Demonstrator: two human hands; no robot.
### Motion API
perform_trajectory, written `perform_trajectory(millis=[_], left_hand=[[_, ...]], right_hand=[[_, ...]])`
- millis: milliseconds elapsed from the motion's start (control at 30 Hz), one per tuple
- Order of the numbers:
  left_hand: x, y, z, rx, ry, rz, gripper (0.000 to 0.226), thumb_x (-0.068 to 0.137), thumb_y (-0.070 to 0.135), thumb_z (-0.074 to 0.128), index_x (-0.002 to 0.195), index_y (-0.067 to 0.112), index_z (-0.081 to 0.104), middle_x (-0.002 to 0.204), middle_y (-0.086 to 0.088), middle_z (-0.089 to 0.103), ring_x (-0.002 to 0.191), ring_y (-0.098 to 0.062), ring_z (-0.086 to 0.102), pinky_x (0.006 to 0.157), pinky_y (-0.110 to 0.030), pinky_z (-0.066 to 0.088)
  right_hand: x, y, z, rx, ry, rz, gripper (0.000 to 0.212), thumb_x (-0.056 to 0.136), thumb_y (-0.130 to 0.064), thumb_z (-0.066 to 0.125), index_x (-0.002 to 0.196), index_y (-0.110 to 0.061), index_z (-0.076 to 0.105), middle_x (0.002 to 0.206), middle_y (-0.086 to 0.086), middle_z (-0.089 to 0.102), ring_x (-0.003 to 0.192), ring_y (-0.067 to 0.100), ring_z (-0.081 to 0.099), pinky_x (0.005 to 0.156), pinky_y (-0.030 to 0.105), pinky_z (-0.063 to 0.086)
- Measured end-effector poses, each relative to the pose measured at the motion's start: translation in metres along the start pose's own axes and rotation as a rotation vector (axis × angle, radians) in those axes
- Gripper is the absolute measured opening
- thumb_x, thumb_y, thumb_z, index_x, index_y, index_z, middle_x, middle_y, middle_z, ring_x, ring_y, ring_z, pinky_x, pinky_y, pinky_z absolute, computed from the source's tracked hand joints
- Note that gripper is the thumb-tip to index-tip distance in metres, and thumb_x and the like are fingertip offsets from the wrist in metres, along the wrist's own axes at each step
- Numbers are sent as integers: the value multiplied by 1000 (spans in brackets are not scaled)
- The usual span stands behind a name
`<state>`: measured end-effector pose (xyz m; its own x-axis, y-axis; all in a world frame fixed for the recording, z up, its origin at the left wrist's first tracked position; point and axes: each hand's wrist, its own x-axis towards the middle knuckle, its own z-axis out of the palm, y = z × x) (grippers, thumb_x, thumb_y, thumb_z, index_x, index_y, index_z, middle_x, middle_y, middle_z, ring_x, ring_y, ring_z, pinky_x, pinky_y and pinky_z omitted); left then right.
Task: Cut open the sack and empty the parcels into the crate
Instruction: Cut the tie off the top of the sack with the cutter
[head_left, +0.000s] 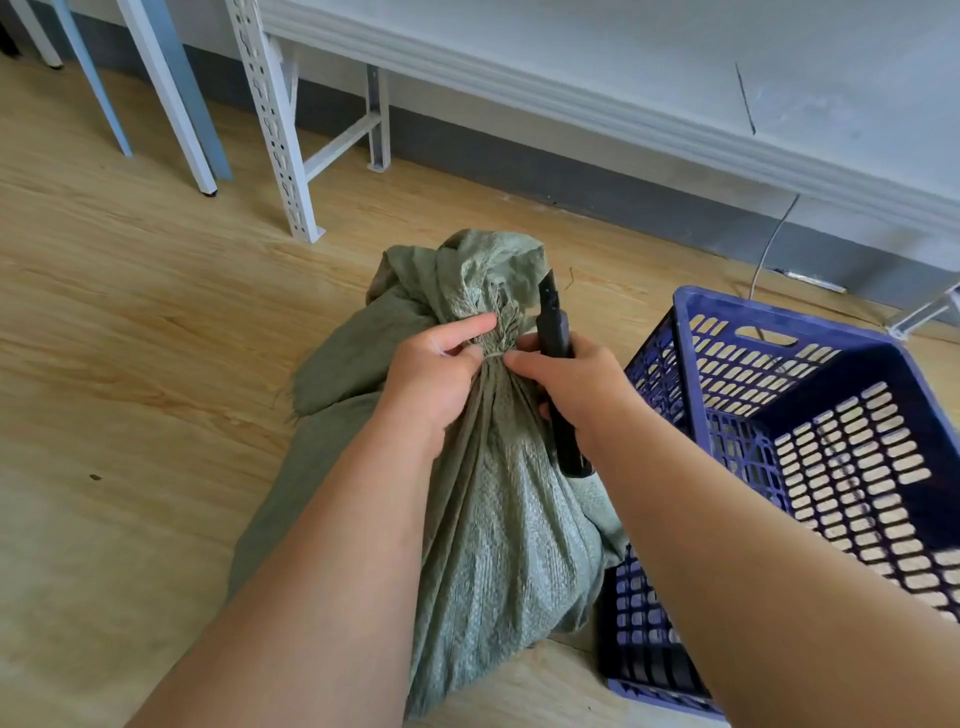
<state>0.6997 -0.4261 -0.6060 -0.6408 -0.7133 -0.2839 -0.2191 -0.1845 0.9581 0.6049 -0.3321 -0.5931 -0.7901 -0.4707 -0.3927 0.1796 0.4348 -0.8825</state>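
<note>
On the wooden floor (130, 322), close to the grey skirting of the wall (571, 67), a person bends over a green woven sack (498, 545) whose neck is cinched by a thin tie (493, 355), the loose mouth bunched above it. The left hand (436, 379) grips the gathered neck just below the tie, thumb and forefinger pinching the pleats. The right hand (576, 384) is wrapped round a black utility knife (558, 384), its forefinger reaching toward the tie; the knife's tip points up past the bunched mouth, and whether the blade is out cannot be told. The two hands sit nearly touching, one on each side of the neck. A blue slotted crate (810, 467) stands just beside the sack on its right, tipped toward the camera, with no parcels visible inside; a second crate (644, 623) is partly hidden behind the sack and the right forearm. White racking legs (280, 140) stand farther back along the wall.

The risk from here appears to lie in that closeness: a blade drawn across the tie could slip toward the left thumb and fingers. A cut that bites too deep into the weave might nick parcels packed beneath, though none can be seen. Once the tie gives, the slack sack could sag sideways and spill onto the floor rather than into the crate.
</note>
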Motion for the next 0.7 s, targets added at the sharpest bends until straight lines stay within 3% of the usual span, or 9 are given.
perform_trajectory(millis=[67,133,200,300,400,433,500,567,700], left_hand=[[-1,0,0,84,41,55,35,96,12,54,113,38,70,81,3,59,70,-19,47,55,-10,43],[0,1,-3,124,58,63,35,96,11,54,112,37,71,61,6,47,56,-13,37,45,-11,34],[-2,3,-5,142,42,41,36,94,9,53,109,36,71,55,12,47,57,-10,38,47,-15,33],[-6,9,-5,184,86,54,32,92,9,56,108,32,72,82,6,62,72,-12,48,56,-20,37],[-13,27,-7,553,427,385,27,86,11,67,105,30,69,102,8,56,86,-9,57,75,-23,48],[-16,34,-6,614,423,534,27,85,9,68,103,30,69,103,10,54,91,-8,57,79,-22,49],[-22,40,-1,707,218,661,26,88,9,65,101,31,71,102,16,57,86,-1,55,76,-18,47],[-22,29,2,849,109,597,27,92,13,61,109,32,71,111,16,60,91,-3,56,79,-22,49],[-13,-1,-2,890,161,468,31,91,13,65,117,28,68,124,11,56,103,-10,58,87,-26,48]], right_hand=[[0,7,3,-8,-14,-41,22,79,-26,80,96,-23,68,85,-5,67,72,13,59,64,27,48],[-1,14,6,-55,-42,-102,35,74,-30,84,104,-25,66,96,-8,68,81,11,63,73,29,50],[0,17,7,-147,-47,-135,42,70,-32,86,105,-26,64,98,-10,68,88,12,65,80,31,53],[4,18,7,-132,-7,-93,29,70,-28,87,88,-25,65,86,-6,70,75,15,64,75,33,53],[2,17,11,-34,-7,7,26,70,-21,87,88,-20,69,79,-4,68,61,11,57,62,27,47],[1,16,12,-7,-9,36,26,70,-19,87,90,-17,71,77,-3,67,58,11,56,58,25,45],[-1,15,12,24,-18,73,27,71,-15,85,94,-13,72,73,0,65,54,13,52,52,24,42],[-2,15,11,45,-39,94,25,72,-14,84,95,-13,72,71,1,62,53,14,49,50,24,40],[-1,19,6,80,-88,132,19,73,-16,85,86,-19,71,75,1,63,60,16,50,54,26,42]])
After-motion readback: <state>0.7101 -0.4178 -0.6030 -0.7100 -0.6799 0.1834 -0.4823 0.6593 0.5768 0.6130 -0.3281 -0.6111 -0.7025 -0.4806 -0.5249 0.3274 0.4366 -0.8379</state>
